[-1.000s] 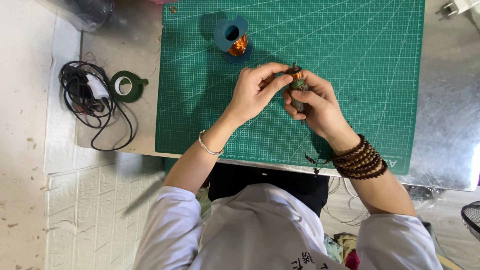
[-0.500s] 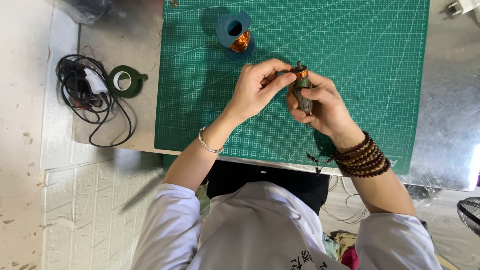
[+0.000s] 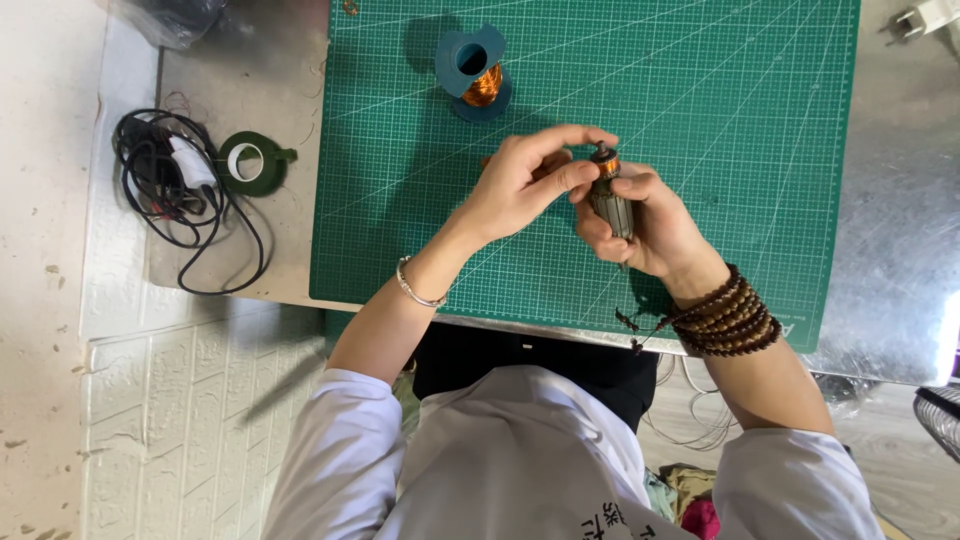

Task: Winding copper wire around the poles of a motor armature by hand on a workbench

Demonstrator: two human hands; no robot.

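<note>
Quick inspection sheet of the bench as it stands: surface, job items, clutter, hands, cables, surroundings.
Surface: green cutting mat on a metal table.
Job's things: small motor armature with copper winding at its top, held above the mat; blue spool of copper wire standing on the mat.
Clutter: green tape roll on the table left of the mat.
Hands: left hand pinches at the armature's top; right hand grips its body.
Cables: coiled black cable at the table's left edge.
Surroundings: pale floor; white plug at top right.
</note>
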